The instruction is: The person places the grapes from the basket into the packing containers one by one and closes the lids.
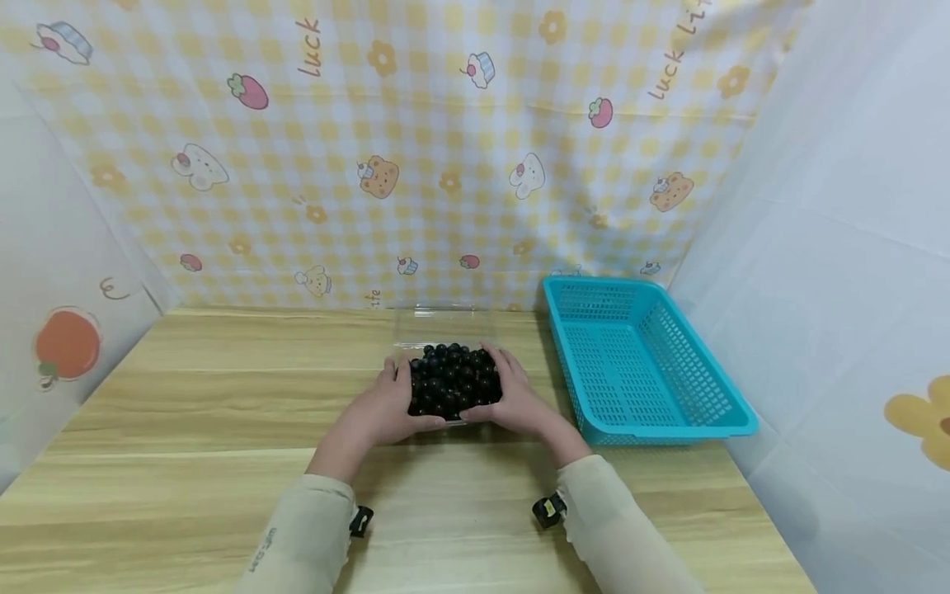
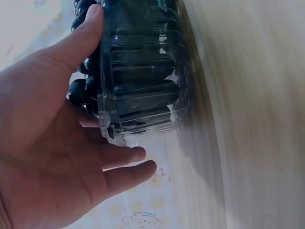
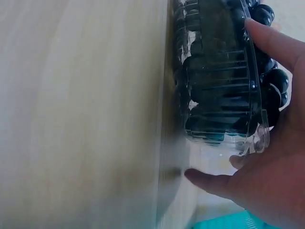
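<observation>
A clear plastic clamshell box (image 2: pixel 143 98) heaped with glossy black round fruit (image 1: pixel 453 379), like grapes, is at the middle of the table. Its transparent lid (image 1: pixel 444 326) stands folded back behind it. My left hand (image 1: pixel 382 408) holds the box's left end, thumb along the near rim; in the left wrist view two fingers spread below the corner. On the opposite end my right hand (image 1: pixel 519 404) grips the rim, its thumb at the front and fingers reaching round the far side. Whether the box's base touches the table cannot be told.
A turquoise plastic basket (image 1: pixel 579 371) with perforated walls sits to the right, close to my right forearm. Behind the wood-grain table (image 1: pixel 185 445) hangs a yellow checked cloth (image 1: pixel 438 223); pale sheets close off both sides.
</observation>
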Available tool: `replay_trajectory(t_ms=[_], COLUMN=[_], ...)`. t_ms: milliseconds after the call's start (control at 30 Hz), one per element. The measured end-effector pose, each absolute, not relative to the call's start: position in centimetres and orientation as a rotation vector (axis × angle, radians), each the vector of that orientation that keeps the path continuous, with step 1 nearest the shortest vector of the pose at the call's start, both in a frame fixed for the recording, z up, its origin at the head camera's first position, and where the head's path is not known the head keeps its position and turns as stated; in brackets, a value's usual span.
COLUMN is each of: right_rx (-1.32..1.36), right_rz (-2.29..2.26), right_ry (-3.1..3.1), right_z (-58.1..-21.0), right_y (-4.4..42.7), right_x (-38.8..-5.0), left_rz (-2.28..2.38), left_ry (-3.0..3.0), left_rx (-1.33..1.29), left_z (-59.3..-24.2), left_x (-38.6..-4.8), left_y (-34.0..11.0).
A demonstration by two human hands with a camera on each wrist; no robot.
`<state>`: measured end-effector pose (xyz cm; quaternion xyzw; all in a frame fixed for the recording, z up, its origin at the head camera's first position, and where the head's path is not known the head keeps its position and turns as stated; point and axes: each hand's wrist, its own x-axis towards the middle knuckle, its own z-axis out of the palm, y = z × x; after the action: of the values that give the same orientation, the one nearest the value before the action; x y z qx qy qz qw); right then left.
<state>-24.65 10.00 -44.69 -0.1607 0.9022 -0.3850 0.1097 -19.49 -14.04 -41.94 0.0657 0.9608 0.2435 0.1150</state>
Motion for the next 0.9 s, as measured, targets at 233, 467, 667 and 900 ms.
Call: replay_trajectory(t_ms=[233, 467, 667, 900], right_rx=[-0.513, -0.443, -0.46, -0.435], right_rz=[-1.215, -1.197, -1.207, -1.414], right_ry=[2.571, 2.529, 2.637, 2.628], right_z=[-45.2, -43.8, -42.7, -43.0], right_y=[10.7, 11.0, 10.3, 9.3], right_x=[-24.5, -24.3, -25.0, -27.1], left_rz=[0.696, 0.732, 0.839, 0.905], left_ry=[2.813, 2.804, 2.827, 2.893], left_rx=[0.198, 0.195, 0.172, 0.134], left_z=[-41.8, -41.8, -41.7, -42.1], left_x=[-19.4, -19.3, -19.8, -21.7], left_y=[-14.3, -14.6, -14.4, -14.6])
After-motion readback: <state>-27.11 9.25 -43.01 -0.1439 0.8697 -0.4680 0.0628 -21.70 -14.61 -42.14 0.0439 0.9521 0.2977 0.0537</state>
